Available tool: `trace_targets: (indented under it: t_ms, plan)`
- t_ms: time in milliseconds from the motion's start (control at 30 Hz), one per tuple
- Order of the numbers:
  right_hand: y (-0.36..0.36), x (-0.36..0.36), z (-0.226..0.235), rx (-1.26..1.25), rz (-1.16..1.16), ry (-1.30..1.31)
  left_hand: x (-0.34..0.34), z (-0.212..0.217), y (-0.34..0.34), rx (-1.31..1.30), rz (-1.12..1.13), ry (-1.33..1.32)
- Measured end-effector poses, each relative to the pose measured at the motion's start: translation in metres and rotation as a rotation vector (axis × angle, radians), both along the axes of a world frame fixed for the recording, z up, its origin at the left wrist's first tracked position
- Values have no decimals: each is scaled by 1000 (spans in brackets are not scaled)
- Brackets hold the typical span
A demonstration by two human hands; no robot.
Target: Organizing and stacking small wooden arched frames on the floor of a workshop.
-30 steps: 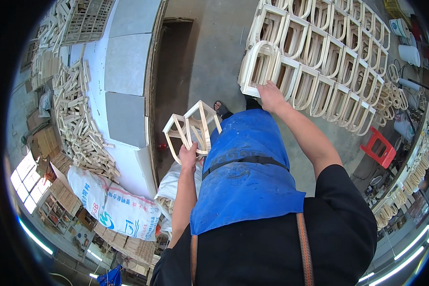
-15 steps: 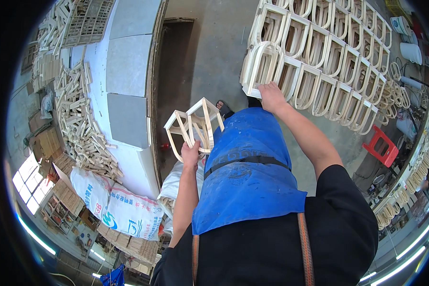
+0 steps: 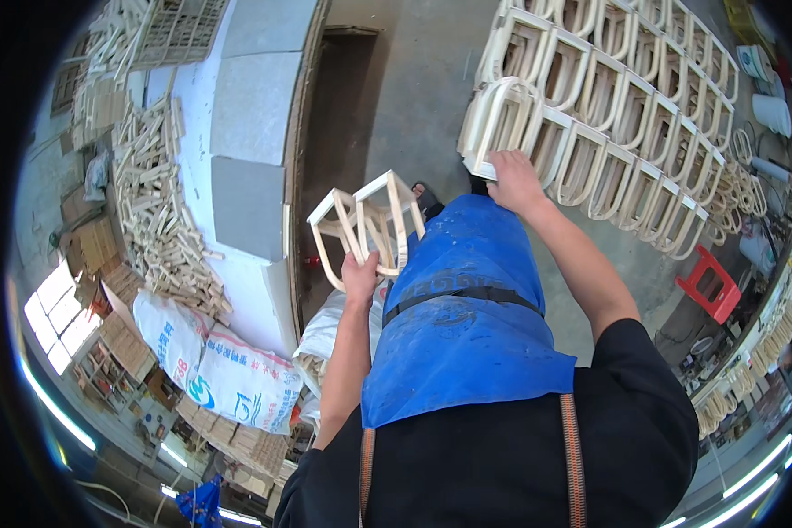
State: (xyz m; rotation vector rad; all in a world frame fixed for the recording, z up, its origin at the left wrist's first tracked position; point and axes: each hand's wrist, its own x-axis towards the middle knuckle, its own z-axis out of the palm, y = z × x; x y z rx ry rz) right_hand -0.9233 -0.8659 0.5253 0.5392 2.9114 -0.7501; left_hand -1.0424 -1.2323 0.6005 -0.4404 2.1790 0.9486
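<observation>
My left hand point(image 3: 359, 275) is closed around pale wooden frames point(image 3: 391, 189), which have straight bars and curved ends. They look like two side by side, held beside my blue apron point(image 3: 471, 308). At the near left corner of a big stack of similar frames point(image 3: 603, 114), my right hand point(image 3: 513, 182) has its fingers wrapped over the lower bar of a U-shaped wooden frame point(image 3: 506, 110). The thumb and the underside of that grip are hidden. Whether this frame is joined to the stack I cannot tell.
To the left, a white-topped bench point(image 3: 248, 207) with grey panels carries a heap of wooden sticks point(image 3: 154, 207). Printed white sacks point(image 3: 238, 370) lie near it. A red plastic stool point(image 3: 709, 286) stands at right, below loose curved wooden pieces point(image 3: 730, 189).
The view has shifted slightly, so the stack and bench sit farther right. Both hands keep their grips; the frames in my left hand have turned and risen a little.
</observation>
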Motion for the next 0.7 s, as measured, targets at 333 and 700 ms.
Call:
trace_targets:
  t_ms: [333, 700]
  plan:
    - [-44, -61, 141, -1221, -502, -101, -16, 83, 37, 217, -182, 322]
    - [-51, -49, 208, -1605, -621, 164, -15, 90, 50, 563, -150, 327]
